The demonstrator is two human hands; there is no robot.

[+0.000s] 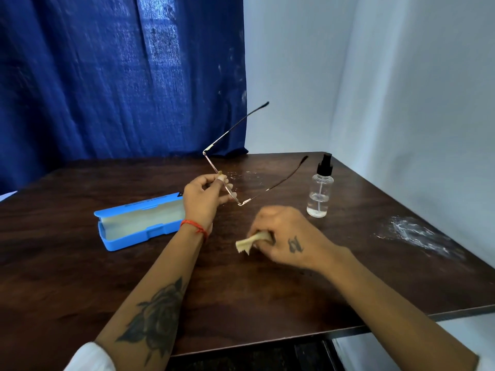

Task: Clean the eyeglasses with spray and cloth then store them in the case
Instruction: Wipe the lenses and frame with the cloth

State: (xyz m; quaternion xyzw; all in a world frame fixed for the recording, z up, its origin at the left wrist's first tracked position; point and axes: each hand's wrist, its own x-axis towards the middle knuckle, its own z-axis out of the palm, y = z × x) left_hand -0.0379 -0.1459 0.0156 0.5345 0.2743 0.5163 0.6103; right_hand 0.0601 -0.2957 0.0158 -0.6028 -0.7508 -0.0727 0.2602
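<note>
My left hand pinches thin-framed eyeglasses at the bridge and holds them above the table, lenses edge-on, both temple arms unfolded and pointing away to the right. My right hand rests lower and nearer, closed on a crumpled pale yellow cloth that sticks out to the left of the fingers. An open blue glasses case with a pale lining lies on the table left of my left wrist. A clear spray bottle with a black pump stands upright to the right of the glasses.
The dark wooden table has a white powdery smear near its right edge and faint streaks behind the glasses. A blue curtain hangs behind the table, and a pale wall stands close on the right.
</note>
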